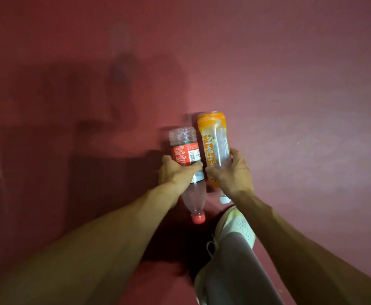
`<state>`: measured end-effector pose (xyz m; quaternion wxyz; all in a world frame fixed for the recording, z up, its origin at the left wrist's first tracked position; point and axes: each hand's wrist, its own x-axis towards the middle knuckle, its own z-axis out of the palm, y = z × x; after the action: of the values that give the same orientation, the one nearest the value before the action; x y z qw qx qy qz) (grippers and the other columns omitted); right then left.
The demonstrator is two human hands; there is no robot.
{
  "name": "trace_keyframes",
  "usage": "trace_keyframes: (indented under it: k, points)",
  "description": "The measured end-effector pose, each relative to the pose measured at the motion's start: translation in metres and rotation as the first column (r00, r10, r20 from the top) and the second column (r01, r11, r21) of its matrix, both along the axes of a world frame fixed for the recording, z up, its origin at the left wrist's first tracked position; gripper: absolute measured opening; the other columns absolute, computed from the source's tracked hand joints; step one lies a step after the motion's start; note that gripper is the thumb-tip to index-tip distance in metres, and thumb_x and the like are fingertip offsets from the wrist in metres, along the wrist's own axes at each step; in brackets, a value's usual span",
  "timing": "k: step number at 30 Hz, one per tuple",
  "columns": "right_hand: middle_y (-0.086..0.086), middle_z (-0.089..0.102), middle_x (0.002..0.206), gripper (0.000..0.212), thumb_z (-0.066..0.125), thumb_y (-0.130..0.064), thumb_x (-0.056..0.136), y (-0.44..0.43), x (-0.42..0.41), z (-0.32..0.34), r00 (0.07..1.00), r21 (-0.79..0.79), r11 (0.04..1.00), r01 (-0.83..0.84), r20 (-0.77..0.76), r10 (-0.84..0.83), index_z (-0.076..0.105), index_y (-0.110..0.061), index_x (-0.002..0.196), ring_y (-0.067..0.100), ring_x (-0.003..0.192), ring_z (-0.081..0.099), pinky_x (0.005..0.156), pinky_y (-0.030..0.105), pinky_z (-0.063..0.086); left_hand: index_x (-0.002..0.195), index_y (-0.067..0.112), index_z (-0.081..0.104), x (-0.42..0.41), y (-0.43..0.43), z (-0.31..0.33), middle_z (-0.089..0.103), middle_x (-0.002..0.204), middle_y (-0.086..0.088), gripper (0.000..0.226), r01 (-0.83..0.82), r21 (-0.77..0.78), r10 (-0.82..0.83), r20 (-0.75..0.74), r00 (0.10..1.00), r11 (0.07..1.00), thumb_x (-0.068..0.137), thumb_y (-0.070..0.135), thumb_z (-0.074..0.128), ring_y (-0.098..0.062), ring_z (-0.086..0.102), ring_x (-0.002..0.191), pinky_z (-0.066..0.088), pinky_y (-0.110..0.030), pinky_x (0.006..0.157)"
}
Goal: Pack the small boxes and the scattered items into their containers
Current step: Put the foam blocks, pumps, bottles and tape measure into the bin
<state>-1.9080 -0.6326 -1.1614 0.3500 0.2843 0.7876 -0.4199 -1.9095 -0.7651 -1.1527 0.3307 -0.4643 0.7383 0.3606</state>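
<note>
My left hand [177, 173] grips a clear plastic bottle with a red label [185, 153] around its middle. Its pink cap points down toward me and its base points away. Beside it on the right, my right hand [233, 172] grips a clear bottle with an orange label [213, 139], also held cap down, with a white cap showing below my hand. The two bottles are side by side, nearly touching, above a dark red floor. No boxes or containers are in view.
The dark red floor [290, 84] fills the whole view. My white shoe [237, 223] and a grey trouser leg [235, 271] stand just below the bottles. Shadows of my arms and head fall on the floor to the left.
</note>
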Motion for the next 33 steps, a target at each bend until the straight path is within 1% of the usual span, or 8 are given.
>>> trace_keyframes:
  k: [3,7,10,12,19,24,28,33]
  points:
    - [0.0,0.064,0.103,0.053,0.074,-0.015,0.076,0.001,0.013,0.051,0.986,-0.053,0.985,0.165,0.024,-0.164,0.047,-0.022,0.121,0.003,0.072,0.059,0.049,0.002,0.043,0.106,0.011,0.047,-0.006,-0.01,0.047,0.063,0.099,0.0,0.064,0.004,0.017,-0.003,-0.063,0.998,1.0,0.062,0.042,0.083,-0.02,0.064,0.09,0.051,-0.028,0.081]
    - [0.006,0.063,0.111,0.059,0.073,-0.009,0.077,-0.009,0.017,0.143,0.959,-0.088,0.957,0.276,-0.039,-0.28,0.046,-0.015,0.128,0.0,0.065,0.056,0.041,0.002,0.037,0.103,0.014,0.048,-0.025,-0.025,0.139,0.057,0.082,0.008,0.054,0.081,0.026,-0.075,-0.173,0.982,0.996,0.067,0.038,0.082,-0.011,0.059,0.074,0.044,-0.022,0.064]
    - [-0.005,0.062,0.083,0.042,0.071,-0.006,0.078,-0.026,0.013,0.217,0.928,-0.105,0.933,0.345,-0.113,-0.356,0.048,-0.018,0.111,-0.009,0.048,0.054,0.04,0.002,0.036,0.1,0.018,0.046,-0.035,-0.04,0.212,0.054,0.076,0.013,0.045,0.156,0.082,-0.126,-0.291,0.948,0.984,0.072,0.033,0.079,0.0,0.052,0.063,0.038,-0.016,0.054]
    - [-0.011,0.058,0.078,0.039,0.071,-0.008,0.08,-0.037,0.013,0.269,0.887,-0.125,0.902,0.414,-0.165,-0.431,0.045,-0.02,0.107,-0.011,0.048,0.054,0.042,0.004,0.038,0.099,0.019,0.048,-0.04,-0.05,0.262,0.057,0.078,0.012,0.042,0.232,0.101,-0.185,-0.344,0.921,0.967,0.073,0.032,0.077,0.0,0.054,0.064,0.04,-0.017,0.056]
    - [-0.015,0.062,0.092,0.046,0.073,-0.015,0.079,-0.065,0.077,0.401,0.689,-0.215,0.722,0.657,-0.217,-0.691,0.045,-0.022,0.115,-0.004,0.067,0.061,0.045,0.004,0.042,0.092,0.027,0.055,-0.007,-0.073,0.391,0.071,0.094,0.001,0.033,0.537,0.124,-0.454,-0.396,0.798,0.835,0.071,0.036,0.079,-0.015,0.069,0.081,0.056,-0.032,0.078]
    - [-0.019,0.061,0.09,0.048,0.074,-0.018,0.078,-0.04,0.176,0.431,0.527,-0.186,0.574,0.798,-0.246,-0.813,0.046,-0.026,0.116,-0.003,0.073,0.062,0.054,0.008,0.046,0.102,0.027,0.059,0.047,-0.027,0.423,0.067,0.107,-0.005,0.052,0.728,0.147,-0.625,-0.418,0.659,0.669,0.058,0.048,0.078,-0.017,0.068,0.089,0.056,-0.031,0.08]
    - [-0.017,0.062,0.094,0.055,0.077,-0.024,0.074,-0.005,0.28,0.432,0.414,-0.146,0.459,0.876,-0.26,-0.872,0.048,-0.023,0.121,0.011,0.089,0.066,0.083,0.034,0.054,0.106,0.02,0.06,0.128,0.03,0.429,0.069,0.105,-0.003,0.064,0.844,0.032,-0.734,-0.476,0.484,0.536,0.054,0.051,0.079,-0.018,0.066,0.095,0.053,-0.036,0.088]
    - [-0.016,0.062,0.092,0.051,0.077,-0.022,0.075,0.029,0.454,0.435,0.179,-0.113,0.217,0.97,-0.279,-0.944,0.049,-0.026,0.117,0.005,0.081,0.063,0.079,0.029,0.05,0.115,0.017,0.057,0.276,0.096,0.432,0.068,0.109,-0.002,0.069,0.946,-0.002,-0.813,-0.512,0.276,0.323,0.058,0.047,0.081,-0.017,0.065,0.099,0.051,-0.03,0.088]
